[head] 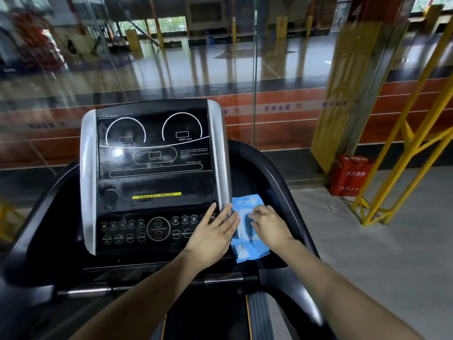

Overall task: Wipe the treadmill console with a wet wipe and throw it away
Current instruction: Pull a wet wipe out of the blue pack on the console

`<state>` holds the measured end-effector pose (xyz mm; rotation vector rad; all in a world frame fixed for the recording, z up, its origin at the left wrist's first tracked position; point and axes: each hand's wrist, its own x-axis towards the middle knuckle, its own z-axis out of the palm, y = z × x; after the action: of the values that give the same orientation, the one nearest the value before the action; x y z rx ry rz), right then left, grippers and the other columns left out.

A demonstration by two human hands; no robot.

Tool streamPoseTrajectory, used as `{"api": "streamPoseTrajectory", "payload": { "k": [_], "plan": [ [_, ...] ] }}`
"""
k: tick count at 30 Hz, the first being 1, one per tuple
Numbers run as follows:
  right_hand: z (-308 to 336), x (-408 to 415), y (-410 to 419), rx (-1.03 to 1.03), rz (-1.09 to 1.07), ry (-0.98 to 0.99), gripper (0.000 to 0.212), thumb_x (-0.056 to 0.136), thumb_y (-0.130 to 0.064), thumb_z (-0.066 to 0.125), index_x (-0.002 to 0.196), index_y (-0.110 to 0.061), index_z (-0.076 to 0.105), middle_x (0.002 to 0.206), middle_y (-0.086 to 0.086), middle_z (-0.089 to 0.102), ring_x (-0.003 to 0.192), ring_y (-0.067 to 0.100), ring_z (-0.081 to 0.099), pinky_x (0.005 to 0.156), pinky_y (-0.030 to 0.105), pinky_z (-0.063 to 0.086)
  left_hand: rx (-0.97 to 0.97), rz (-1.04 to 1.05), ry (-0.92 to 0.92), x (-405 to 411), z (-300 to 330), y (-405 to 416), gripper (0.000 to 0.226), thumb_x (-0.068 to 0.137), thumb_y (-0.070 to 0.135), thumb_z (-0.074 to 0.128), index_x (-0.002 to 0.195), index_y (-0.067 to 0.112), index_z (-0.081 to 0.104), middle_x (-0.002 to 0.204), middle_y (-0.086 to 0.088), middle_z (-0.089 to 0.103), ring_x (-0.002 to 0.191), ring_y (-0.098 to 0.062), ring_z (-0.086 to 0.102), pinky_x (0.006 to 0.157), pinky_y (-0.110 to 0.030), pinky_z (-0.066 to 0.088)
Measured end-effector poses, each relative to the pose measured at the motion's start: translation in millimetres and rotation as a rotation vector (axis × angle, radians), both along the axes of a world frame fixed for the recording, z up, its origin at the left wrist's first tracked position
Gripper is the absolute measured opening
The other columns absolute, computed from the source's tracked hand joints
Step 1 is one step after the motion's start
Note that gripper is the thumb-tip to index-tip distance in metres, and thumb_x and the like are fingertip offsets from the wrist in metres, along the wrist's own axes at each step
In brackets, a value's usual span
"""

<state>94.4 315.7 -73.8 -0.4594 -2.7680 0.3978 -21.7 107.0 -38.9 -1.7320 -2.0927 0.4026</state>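
On the tray right of the console, blue wet-wipe pack [247, 229] lies flat. Right hand [268, 223] pinches at its white flap, likely to pull a wipe; none out yet. Left hand [213, 235], flat and unclenched, presses the pack's edge to steady it. Treadmill console [153, 173] unwiped, smudges visible.

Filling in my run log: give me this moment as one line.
stage: fetching wipe | right hand: fingers at opening of blue wipe pack | left hand: flat, steadying pack edge | console: not yet wiped
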Motion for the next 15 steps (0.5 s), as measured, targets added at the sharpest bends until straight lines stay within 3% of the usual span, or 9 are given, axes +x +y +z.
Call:
{"api": "streamPoseTrajectory", "payload": {
  "k": [3,8,12,15],
  "plan": [
    [-5.7,1.5,-2.5,-0.006,-0.023,0.051,0.021,0.1,-0.012,0.064,0.118,-0.009,0.076,0.121,0.004,0.064,0.111,0.024,0.056,0.09,0.039,0.057,0.004,0.009,-0.014,1.6,-0.4,-1.8,0.066,0.107,0.039,0.039,0.163,0.009,0.022,0.172,-0.008,0.024,0.16,-0.034,-0.008,0.126,-0.063,-0.003],
    [-3.0,-11.0,-3.3,-0.077,-0.094,0.042,0.024,0.103,-0.009,0.056,0.117,-0.009,0.075,0.122,0.004,0.061,0.112,0.022,0.052,0.094,0.032,0.051,0.005,0.033,-0.049,6.3,-4.8,-5.2,0.071,0.107,0.038,0.037,0.165,0.008,0.008,0.174,-0.01,0.01,0.159,-0.034,-0.016,0.125,-0.062,-0.01],
    [1.6,-17.3,-5.4,-0.051,-0.099,-0.012,0.017,0.1,-0.005,0.054,0.105,-0.009,0.07,0.115,0.004,0.057,0.104,0.02,0.048,0.091,0.036,0.051,0.014,0.038,-0.08,8.8,-1.9,-5.1,0.072,0.106,0.038,0.035,0.165,0.009,0.004,0.175,-0.009,0.004,0.158,-0.033,-0.02,0.125,-0.061,-0.011],
    [5.6,-8.3,-11.5,0.006,-0.061,0.059,0.016,0.093,0.003,0.058,0.093,-0.012,0.063,0.102,0.0,0.055,0.09,0.018,0.042,0.082,0.037,0.05,0.007,0.041,-0.07,11.1,-0.2,-6.2,0.074,0.106,0.039,0.032,0.164,0.009,-0.001,0.175,-0.01,-0.002,0.157,-0.035,-0.024,0.124,-0.062,-0.012]
  ]
}}
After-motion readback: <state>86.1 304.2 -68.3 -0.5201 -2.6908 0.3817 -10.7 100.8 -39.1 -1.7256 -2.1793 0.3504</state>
